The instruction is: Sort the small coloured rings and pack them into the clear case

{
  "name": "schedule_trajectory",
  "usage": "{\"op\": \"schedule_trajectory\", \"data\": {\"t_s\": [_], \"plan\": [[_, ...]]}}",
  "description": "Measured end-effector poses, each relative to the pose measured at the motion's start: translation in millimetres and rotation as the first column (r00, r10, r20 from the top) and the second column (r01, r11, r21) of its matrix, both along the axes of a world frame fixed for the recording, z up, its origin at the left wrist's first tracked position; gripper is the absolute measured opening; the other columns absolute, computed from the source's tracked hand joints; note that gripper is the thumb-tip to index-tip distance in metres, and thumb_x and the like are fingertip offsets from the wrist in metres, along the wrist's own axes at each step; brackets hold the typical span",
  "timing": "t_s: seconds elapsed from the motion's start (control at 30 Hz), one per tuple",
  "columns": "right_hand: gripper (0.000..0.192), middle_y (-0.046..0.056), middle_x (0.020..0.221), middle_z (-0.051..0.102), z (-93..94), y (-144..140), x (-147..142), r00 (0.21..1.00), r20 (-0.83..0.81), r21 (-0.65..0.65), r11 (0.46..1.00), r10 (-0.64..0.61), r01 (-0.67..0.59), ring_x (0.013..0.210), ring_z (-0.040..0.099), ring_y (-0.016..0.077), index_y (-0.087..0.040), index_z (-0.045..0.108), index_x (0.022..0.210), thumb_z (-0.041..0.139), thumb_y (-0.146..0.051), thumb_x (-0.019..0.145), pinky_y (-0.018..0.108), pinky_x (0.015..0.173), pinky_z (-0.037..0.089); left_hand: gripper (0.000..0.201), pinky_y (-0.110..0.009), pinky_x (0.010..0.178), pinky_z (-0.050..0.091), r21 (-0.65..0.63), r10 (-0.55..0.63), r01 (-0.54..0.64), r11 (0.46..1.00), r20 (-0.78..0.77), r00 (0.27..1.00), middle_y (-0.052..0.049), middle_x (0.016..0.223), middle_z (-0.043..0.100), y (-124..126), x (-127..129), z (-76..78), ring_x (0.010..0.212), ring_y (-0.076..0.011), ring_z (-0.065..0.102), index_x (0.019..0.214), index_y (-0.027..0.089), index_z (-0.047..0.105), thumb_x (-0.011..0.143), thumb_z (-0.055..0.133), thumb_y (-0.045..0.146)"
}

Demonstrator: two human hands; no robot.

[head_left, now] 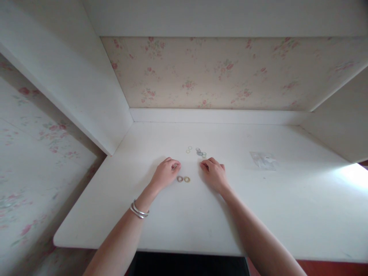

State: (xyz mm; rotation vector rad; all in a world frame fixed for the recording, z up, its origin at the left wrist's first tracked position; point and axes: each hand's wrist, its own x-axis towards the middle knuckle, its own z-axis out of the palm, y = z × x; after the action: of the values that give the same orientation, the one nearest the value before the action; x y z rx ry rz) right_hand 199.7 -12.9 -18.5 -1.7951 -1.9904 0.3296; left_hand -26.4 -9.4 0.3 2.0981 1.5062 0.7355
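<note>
Fingers curled together on both hands, flanking two rings; bare desk toward near edge.

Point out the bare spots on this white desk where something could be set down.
The desk is bare along the near edge below both forearms, across the left part beside the left hand, and far right past the clear plastic bag. It is crowded in the middle: two rings lie between the left hand and right hand, with a ring cluster just behind.
</note>
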Motion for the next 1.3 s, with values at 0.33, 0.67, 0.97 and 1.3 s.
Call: {"op": "schedule_trajectory", "data": {"t_s": [0.33,0.67,0.97,1.3], "plan": [[0.025,0.006,0.093,0.059,6.4,-17,-15,0.956,-0.199,0.13,0.972,0.218,-0.195,0.086,0.053,0.0157,-0.021,0.065,0.092,0.043,-0.033,0.091,0.029,0.077,0.036,0.023,-0.025,0.079,0.045,-0.005,0.001,-0.001,1.0,0.003,1.0,-0.004,0.091,0.063,3,1,-4.8,0.082,-0.014,0.059,0.092,0.018,0.065,0.088,0.044,0.026],[0.019,0.003,0.09,0.056,10.4,-37,-51,0.904,-0.135,0.097,0.913,0.405,-0.395,0.083,0.05,0.0148,-0.026,0.066,0.095,0.047,-0.03,0.091,0.03,0.08,0.031,0.023,-0.026,0.082,0.045,-0.018,0.008,-0.007,1.0,0.033,0.999,-0.004,0.093,0.064,6,0,-7.8,0.085,-0.0146,0.059,0.093,0.017,0.065,0.087,0.045,0.025],[0.018,0.002,0.088,0.058,12.3,-36,-51,0.896,-0.138,0.115,0.906,0.421,-0.408,0.083,0.053,0.0132,-0.025,0.065,0.093,0.048,-0.028,0.09,0.028,0.078,0.032,0.022,-0.026,0.081,0.046,-0.039,0.009,-0.008,0.999,0.035,0.999,-0.005,0.095,0.065,4,0,-7.5,0.084,-0.0148,0.06,0.094,0.018,0.065,0.087,0.046,0.027],[0.033,0.008,0.101,0.059,3.5,2,2,0.993,0.042,0.03,0.994,-0.107,0.106,0.091,0.055,0.0203,-0.024,0.058,0.117,0.042,-0.035,0.089,0.034,0.079,0.031,0.023,-0.025,0.077,0.045,-0.062,0.013,-0.012,0.998,0.016,1.0,-0.004,0.094,0.065,4,1,-8.1,0.082,-0.0147,0.06,0.093,0.019,0.066,0.086,0.046,0.028]]}}
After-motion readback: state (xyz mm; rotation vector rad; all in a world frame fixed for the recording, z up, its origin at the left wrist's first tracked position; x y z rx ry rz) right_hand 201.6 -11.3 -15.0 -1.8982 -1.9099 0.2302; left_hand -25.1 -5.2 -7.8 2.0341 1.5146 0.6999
